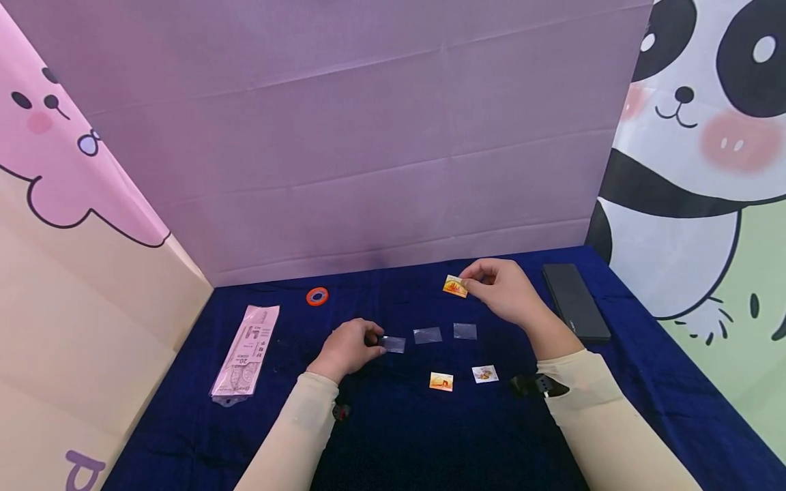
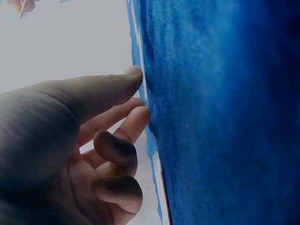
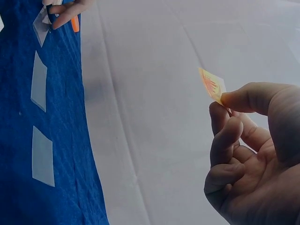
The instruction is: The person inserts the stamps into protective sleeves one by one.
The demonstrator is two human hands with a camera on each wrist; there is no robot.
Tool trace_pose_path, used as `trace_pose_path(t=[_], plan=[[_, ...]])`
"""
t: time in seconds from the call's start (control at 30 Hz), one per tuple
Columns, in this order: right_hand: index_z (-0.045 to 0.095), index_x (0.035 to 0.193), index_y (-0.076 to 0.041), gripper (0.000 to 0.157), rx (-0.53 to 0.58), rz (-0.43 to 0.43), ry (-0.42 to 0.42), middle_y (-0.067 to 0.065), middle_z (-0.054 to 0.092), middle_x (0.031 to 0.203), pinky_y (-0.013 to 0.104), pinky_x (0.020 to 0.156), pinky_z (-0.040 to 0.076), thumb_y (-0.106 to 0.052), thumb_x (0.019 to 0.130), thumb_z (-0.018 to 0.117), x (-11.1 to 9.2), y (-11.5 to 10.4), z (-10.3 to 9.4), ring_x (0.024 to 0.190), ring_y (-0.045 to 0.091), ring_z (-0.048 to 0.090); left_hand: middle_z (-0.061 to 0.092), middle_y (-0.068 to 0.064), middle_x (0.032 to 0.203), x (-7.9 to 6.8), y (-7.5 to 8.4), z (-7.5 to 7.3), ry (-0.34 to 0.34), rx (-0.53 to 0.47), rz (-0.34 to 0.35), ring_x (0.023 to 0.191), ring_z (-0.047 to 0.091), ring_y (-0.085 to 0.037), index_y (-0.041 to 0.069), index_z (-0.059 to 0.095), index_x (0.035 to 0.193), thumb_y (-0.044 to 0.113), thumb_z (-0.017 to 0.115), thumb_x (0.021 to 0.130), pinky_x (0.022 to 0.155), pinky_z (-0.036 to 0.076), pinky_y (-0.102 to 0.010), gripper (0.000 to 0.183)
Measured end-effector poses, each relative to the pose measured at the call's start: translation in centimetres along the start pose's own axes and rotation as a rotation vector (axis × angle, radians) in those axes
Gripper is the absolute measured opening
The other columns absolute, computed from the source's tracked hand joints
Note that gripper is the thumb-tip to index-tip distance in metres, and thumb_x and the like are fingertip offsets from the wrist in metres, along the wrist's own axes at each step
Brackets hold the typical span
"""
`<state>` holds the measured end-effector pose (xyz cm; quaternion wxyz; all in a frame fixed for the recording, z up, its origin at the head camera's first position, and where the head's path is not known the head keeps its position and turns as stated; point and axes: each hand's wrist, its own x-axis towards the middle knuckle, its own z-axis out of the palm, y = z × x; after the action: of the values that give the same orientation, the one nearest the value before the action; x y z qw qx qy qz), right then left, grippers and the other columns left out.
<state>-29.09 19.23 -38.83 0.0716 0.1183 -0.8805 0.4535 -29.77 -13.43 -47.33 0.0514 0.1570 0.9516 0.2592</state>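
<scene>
My right hand point(image 1: 500, 290) is raised at the back right, pinching a small yellow picture card point(image 1: 455, 286) between thumb and forefinger. In the right wrist view, the card point(image 3: 212, 85) stands tilted at the fingertips. Low over the cloth, my left hand point(image 1: 351, 346) has its thumb and forefinger at the left edge of a small clear plastic sleeve point(image 1: 393, 344). The left wrist view shows that thumb and the fingertips apart. Two more clear sleeves, a middle one point(image 1: 428, 335) and a right one point(image 1: 464, 331), lie flat in a row beside it.
Nearer me lie an orange picture card point(image 1: 441, 382) and a white picture card point(image 1: 485, 374). A pink package point(image 1: 245, 351) is at left, an orange tape roll point(image 1: 317, 296) at the back. A black flat box point(image 1: 576, 301) lies at right on the blue cloth point(image 1: 393, 436).
</scene>
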Motion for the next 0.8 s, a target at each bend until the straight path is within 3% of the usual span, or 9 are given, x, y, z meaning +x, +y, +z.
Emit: trace_pose_path(t=[0.23,0.8], plan=[[0.076,0.110,-0.012,0.013,-0.001,-0.004,0.017,0.008,0.070,0.098,0.038,0.071,0.051,-0.022,0.103,0.071,0.08,0.06,0.11,0.082,0.027,0.058,0.067,0.003,0.098,-0.11,0.20,-0.05,-0.028,0.021,0.000,0.082,0.059,-0.015,0.016,0.077,0.120,0.025,0.085,0.091,0.081,0.053,-0.040,0.031],[0.076,0.110,-0.012,0.013,0.011,-0.012,0.032,0.008,0.071,0.100,0.036,0.073,0.054,-0.021,0.102,0.071,0.15,0.01,0.16,0.084,0.026,0.061,0.064,0.002,0.095,-0.06,-0.01,-0.03,-0.001,0.007,-0.006,0.081,0.058,-0.017,0.019,0.077,0.113,0.026,0.082,0.093,0.076,0.052,-0.039,0.022]])
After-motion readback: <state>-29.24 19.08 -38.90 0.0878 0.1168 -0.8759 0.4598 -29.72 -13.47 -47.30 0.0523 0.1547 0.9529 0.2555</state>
